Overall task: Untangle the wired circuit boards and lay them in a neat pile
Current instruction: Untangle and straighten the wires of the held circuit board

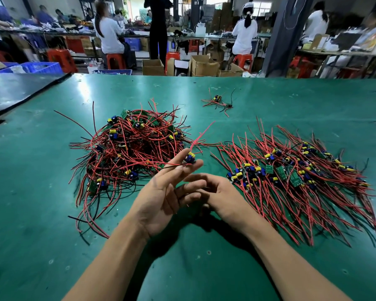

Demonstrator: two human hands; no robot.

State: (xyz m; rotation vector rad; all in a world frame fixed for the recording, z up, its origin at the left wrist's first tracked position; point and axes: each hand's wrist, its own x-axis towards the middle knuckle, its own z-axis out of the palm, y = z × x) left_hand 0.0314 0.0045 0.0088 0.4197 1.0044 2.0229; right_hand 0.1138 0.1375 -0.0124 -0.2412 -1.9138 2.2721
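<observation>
A tangled heap (pixel 130 144) of small circuit boards with red and black wires lies on the green table, left of centre. To the right, a combed-out pile (pixel 291 172) of the same boards lies with wires fanned in rows. My left hand (pixel 163 192) is raised palm up between the two, its fingertips pinching one wired board (pixel 189 159) with blue and yellow parts; red wires trail up from it and back toward the heap. My right hand (pixel 217 192) rests beside it with fingers curled loosely, holding nothing that I can see.
Two stray wired boards (pixel 220 102) lie farther back on the green table (pixel 182 268). A dark panel (pixel 15 92) covers the table's far left corner. Beyond the far edge are cardboard boxes, red stools, blue crates and several seated people at other benches.
</observation>
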